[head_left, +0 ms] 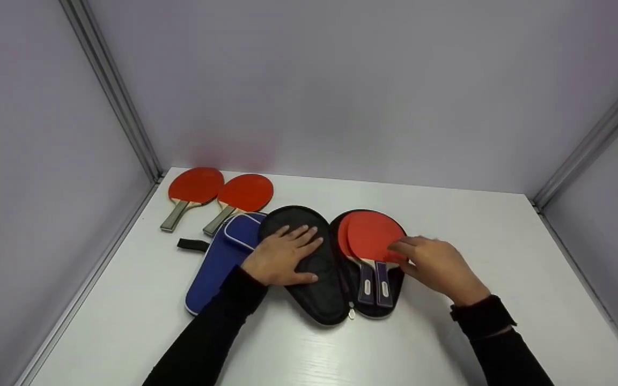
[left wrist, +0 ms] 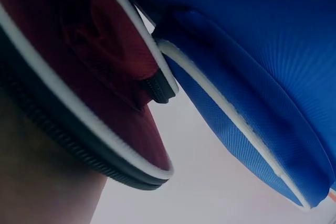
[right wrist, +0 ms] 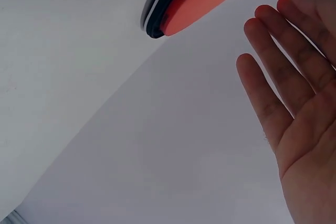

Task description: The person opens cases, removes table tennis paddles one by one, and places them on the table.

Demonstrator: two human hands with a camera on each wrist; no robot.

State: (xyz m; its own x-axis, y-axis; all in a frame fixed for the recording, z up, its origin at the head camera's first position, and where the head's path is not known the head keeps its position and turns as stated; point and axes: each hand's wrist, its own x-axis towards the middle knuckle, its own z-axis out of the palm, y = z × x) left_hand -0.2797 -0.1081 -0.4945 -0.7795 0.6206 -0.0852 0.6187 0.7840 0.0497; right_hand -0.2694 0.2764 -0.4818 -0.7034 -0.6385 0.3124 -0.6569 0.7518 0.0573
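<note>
My left hand (head_left: 282, 257) lies with spread fingers on the left half of an unfolded black paddle case (head_left: 317, 305). In the case's right half lie two red table tennis paddles, the upper paddle (head_left: 376, 236) overlapping the lower paddle (head_left: 343, 238), both handles toward me. At the right edge of the upper paddle hovers my right hand (head_left: 435, 265), its fingertips overlapping the blade in the head view. The right wrist view shows that hand's extended fingers (right wrist: 265, 90) holding nothing, apart from the red paddle face. Dark red lining (left wrist: 152, 140) with white piping shows in the left wrist view.
A blue paddle case (head_left: 218, 268) with white piping lies partly under the black case's left side. A black strap (head_left: 193, 245) sticks out beside it. Two more red paddles, the left one (head_left: 196, 185) and the right one (head_left: 247, 193), lie at the table's back left corner.
</note>
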